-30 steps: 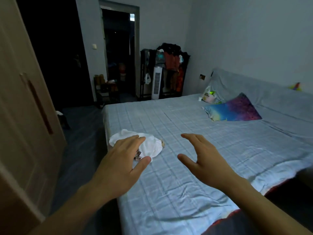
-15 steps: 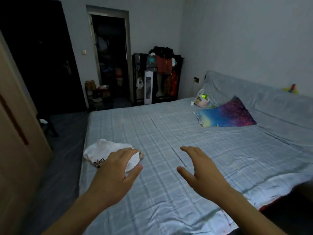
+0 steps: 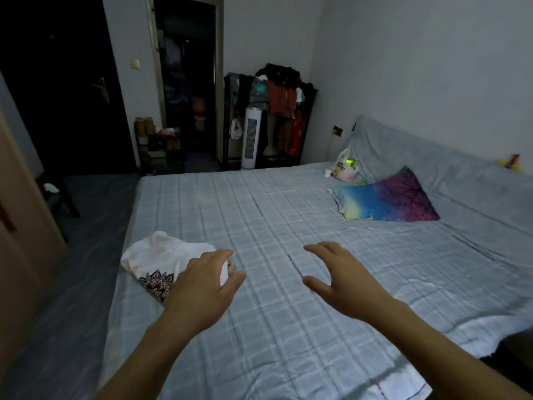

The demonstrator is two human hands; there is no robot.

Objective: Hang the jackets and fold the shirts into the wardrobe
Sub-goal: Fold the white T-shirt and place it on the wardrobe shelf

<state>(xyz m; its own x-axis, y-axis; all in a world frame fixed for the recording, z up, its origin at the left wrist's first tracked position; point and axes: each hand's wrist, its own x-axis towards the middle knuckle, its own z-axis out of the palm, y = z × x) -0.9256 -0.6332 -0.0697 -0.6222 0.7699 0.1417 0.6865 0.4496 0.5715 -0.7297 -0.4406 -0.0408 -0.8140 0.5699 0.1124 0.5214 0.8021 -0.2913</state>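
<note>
A crumpled white shirt (image 3: 170, 256) with a dark mandala print is seen lying on the bed (image 3: 288, 327), near its left edge and toward the near left corner. The left hand (image 3: 202, 287) is held over the shirt's right side, fingers extended and relaxed, nothing being grasped; whether the shirt is touched cannot be told. The right hand (image 3: 343, 280) is held apart from it over the middle of the checked sheet, fingers spread and loosely bent, empty. A multicoloured pillow (image 3: 386, 197) is laid near the headboard side, with a plastic bag (image 3: 343, 168) beside the far corner. Beyond the far edge a clothes rack (image 3: 277, 111) and a white tower fan (image 3: 252, 137) are seen. A wardrobe door (image 3: 20, 226) is seen at the left
</note>
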